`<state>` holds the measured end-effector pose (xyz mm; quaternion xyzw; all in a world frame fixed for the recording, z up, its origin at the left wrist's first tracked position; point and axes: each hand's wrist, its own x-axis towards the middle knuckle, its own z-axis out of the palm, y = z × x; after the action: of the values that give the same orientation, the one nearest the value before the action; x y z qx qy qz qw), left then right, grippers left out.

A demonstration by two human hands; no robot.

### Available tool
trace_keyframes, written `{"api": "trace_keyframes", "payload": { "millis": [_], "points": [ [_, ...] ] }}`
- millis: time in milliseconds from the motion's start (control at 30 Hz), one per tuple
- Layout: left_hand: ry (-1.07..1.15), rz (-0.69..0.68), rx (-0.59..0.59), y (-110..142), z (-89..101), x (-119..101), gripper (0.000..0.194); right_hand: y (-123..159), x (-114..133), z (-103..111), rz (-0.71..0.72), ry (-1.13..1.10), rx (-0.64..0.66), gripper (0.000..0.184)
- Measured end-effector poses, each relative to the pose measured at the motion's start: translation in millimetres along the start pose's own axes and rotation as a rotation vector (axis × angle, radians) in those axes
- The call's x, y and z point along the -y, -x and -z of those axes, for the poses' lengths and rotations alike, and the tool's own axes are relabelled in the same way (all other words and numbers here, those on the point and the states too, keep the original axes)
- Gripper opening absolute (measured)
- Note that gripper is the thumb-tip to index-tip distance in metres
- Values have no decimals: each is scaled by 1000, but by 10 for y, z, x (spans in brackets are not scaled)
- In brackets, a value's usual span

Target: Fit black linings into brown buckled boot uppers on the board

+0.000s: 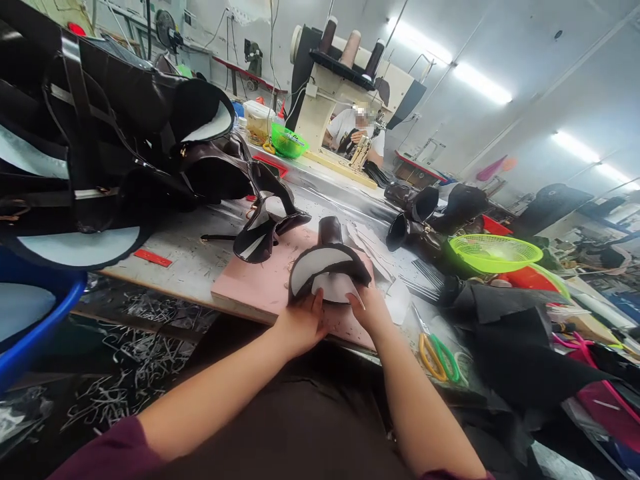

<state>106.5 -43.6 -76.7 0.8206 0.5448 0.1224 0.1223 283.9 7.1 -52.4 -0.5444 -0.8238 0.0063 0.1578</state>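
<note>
A dark leather shoe upper (327, 265) with a pale grey lining lies on a pink cutting pad (255, 283) at the table's front edge. My left hand (300, 325) grips its near left edge with curled fingers. My right hand (369, 308) pinches the pale lining flap (334, 288) at its near right side. Both hands are closed on the same piece.
A heap of dark leather uppers (115, 140) fills the left of the table above a blue tub (37, 327). Another upper (263, 230) lies behind the pad. Yellow-and-green scissors (440, 357) lie right of my hand. A green basket (493, 253) and black fabric sit right. A person works at a sewing machine (340, 87) beyond.
</note>
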Motion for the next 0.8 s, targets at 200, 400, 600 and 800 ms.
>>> {"api": "trace_keyframes", "payload": {
  "millis": [200,400,600,800],
  "points": [
    [-1,33,12,-12,25,-8,64,-1,93,53,43,-38,-87,64],
    [-39,16,33,-1,36,-4,63,-13,132,124,18,-80,-72,72],
    [-30,-18,-17,-20,-24,22,65,10,197,145,-6,-55,-45,68],
    [-33,-27,-47,-122,37,-5,70,48,222,-10,-105,-65,-35,46]
  ]
}}
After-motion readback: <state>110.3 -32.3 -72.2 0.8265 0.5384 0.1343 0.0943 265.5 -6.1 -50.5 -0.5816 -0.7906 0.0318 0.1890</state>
